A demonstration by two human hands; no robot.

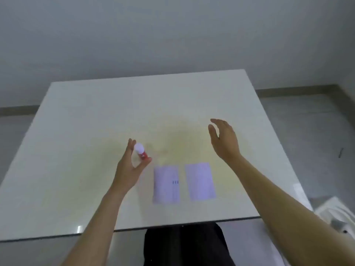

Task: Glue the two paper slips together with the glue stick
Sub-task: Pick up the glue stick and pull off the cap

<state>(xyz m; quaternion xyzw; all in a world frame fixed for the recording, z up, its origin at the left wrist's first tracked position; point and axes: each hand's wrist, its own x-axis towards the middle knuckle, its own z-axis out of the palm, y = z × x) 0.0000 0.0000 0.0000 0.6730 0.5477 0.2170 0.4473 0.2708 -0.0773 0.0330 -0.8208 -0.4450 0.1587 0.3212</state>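
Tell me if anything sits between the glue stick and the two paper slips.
Nothing visible does. The left hand holds the glue stick above the table, just left of the left slip; the right slip lies beside it. The right hand hovers open, farther back.

Single head-worn wide-angle view, looking forward and steeply down, close over a white table [96, 112], wall beyond

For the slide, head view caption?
Left hand holds glue stick; right hand open above two paper slips.
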